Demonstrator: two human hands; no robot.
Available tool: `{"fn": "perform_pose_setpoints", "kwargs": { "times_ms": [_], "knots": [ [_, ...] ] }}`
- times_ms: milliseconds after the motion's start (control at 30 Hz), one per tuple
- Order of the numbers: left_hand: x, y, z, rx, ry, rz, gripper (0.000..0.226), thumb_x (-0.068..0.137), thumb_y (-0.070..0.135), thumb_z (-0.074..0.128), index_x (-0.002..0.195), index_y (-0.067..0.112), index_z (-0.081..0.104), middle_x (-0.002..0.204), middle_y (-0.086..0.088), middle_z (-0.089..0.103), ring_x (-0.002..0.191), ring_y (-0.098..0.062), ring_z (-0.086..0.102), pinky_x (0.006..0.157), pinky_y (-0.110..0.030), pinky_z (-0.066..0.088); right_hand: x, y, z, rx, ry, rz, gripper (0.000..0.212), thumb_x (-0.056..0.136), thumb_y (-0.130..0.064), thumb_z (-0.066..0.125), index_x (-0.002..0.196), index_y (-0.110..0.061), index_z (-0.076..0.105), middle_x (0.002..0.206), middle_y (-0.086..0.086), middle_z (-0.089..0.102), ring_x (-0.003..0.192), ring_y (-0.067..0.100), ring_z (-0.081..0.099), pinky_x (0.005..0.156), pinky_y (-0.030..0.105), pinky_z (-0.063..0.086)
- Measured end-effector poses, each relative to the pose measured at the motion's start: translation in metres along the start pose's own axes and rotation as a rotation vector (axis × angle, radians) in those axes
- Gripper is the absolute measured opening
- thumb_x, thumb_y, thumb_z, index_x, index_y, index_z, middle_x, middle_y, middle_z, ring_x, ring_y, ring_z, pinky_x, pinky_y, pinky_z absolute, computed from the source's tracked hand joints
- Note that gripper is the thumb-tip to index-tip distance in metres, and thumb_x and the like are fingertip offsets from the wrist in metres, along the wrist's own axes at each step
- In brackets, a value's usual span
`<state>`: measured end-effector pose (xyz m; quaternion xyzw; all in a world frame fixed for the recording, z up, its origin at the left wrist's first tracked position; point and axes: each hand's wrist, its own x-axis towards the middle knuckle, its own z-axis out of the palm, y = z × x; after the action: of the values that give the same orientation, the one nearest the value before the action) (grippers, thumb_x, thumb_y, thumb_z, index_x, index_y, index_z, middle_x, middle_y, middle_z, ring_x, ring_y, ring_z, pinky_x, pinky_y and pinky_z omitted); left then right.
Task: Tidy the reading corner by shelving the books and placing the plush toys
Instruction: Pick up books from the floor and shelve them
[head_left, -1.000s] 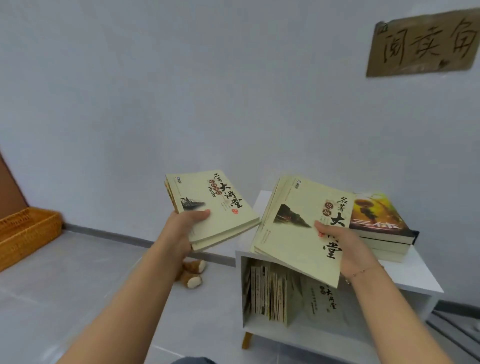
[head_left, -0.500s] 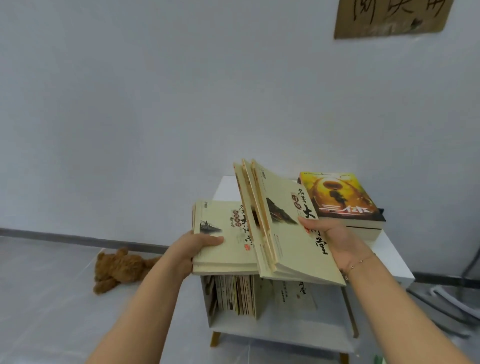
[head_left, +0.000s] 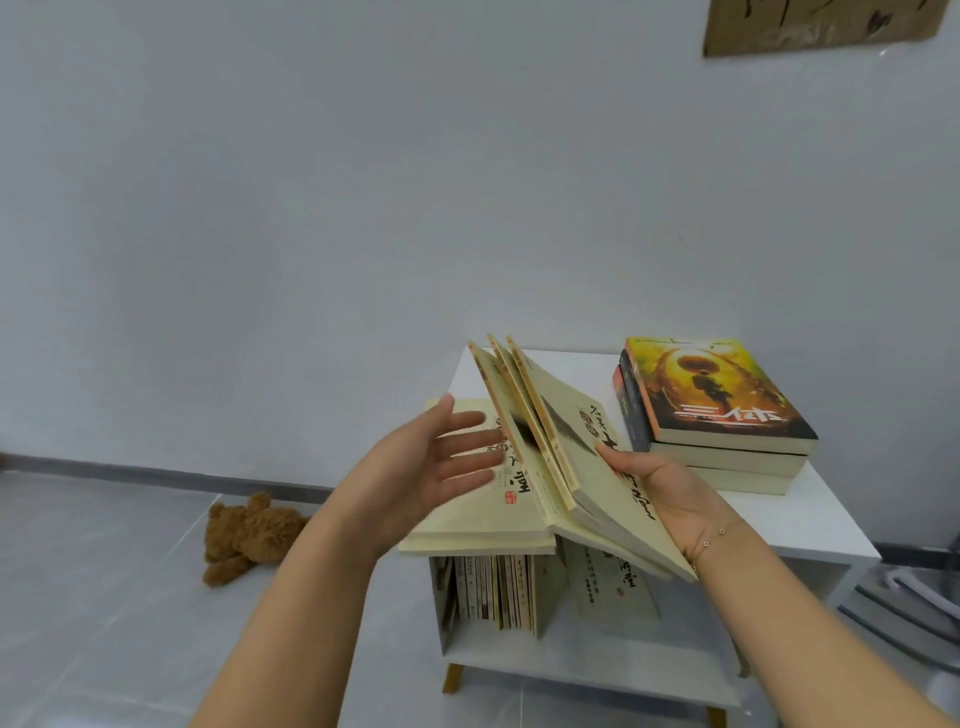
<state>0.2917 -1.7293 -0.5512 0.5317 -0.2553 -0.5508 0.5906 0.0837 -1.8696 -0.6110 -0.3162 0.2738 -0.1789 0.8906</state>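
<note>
My right hand (head_left: 657, 486) grips a tilted stack of pale green books (head_left: 566, 447) over the white shelf unit (head_left: 810, 525). Their left edges are lifted and fanned apart. Another pale green book (head_left: 467, 514) lies flat on the shelf top's left corner, sticking out past the edge. My left hand (head_left: 434, 462) hovers just above it with fingers straight, holding nothing. Three thick books with an orange-yellow cover (head_left: 711, 395) are piled at the back right of the shelf top. Several thin books (head_left: 493, 592) stand in the lower compartment. A brown plush bear (head_left: 249, 538) lies on the floor.
The pale tiled floor (head_left: 104, 597) spreads to the left of the shelf unit. A brown cardboard sign (head_left: 815, 23) hangs on the white wall above. Grey rails or pipes (head_left: 909, 608) lie on the floor at the far right.
My left hand has set its pale green book down on the shelf top and let go. The right hand tilted its stack steeper. The view came closer to the shelf.
</note>
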Motion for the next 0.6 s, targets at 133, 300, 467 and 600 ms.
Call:
{"fn": "perform_pose_setpoints", "kwargs": {
  "times_ms": [133,300,467,600],
  "knots": [
    [-0.007,0.001,0.015,0.05,-0.086,0.081,0.033,0.1,0.029,0.046,0.112,0.007,0.067,0.103,-0.012,0.071,0.086,-0.02,0.069,0.072,-0.031,0.059,0.003,0.006,0.007,-0.023,0.028,0.005,0.068,0.028,0.004,0.094,0.093,0.003,0.074,0.092,0.022,0.072,0.071,0.033,0.072,0.056,0.041,0.06],
    [-0.001,-0.004,0.012,0.16,0.076,0.196,0.025,0.099,0.009,0.044,0.103,0.008,0.068,0.092,-0.009,0.073,0.073,-0.014,0.068,0.061,-0.026,0.056,0.001,0.007,0.024,-0.094,0.115,-0.035,0.034,0.068,-0.004,0.07,0.101,-0.002,0.068,0.09,0.02,0.073,0.067,0.031,0.072,0.05,0.038,0.059],
    [-0.002,-0.004,0.008,0.095,-0.007,0.241,0.027,0.101,0.021,0.044,0.114,0.013,0.067,0.102,-0.009,0.073,0.084,-0.016,0.069,0.072,-0.028,0.057,0.005,0.01,0.032,-0.108,0.074,-0.114,0.05,0.059,-0.007,0.083,0.106,-0.004,0.067,0.095,0.017,0.072,0.071,0.028,0.073,0.053,0.036,0.059],
    [0.001,0.007,-0.017,0.155,-0.122,0.319,0.043,0.094,0.048,0.042,0.125,0.023,0.059,0.12,0.002,0.068,0.106,-0.011,0.065,0.091,-0.031,0.052,0.01,0.013,0.033,0.084,-0.054,-0.169,0.071,0.033,-0.004,0.096,0.101,0.0,0.073,0.094,0.018,0.073,0.077,0.031,0.073,0.064,0.045,0.06]
  ]
}}
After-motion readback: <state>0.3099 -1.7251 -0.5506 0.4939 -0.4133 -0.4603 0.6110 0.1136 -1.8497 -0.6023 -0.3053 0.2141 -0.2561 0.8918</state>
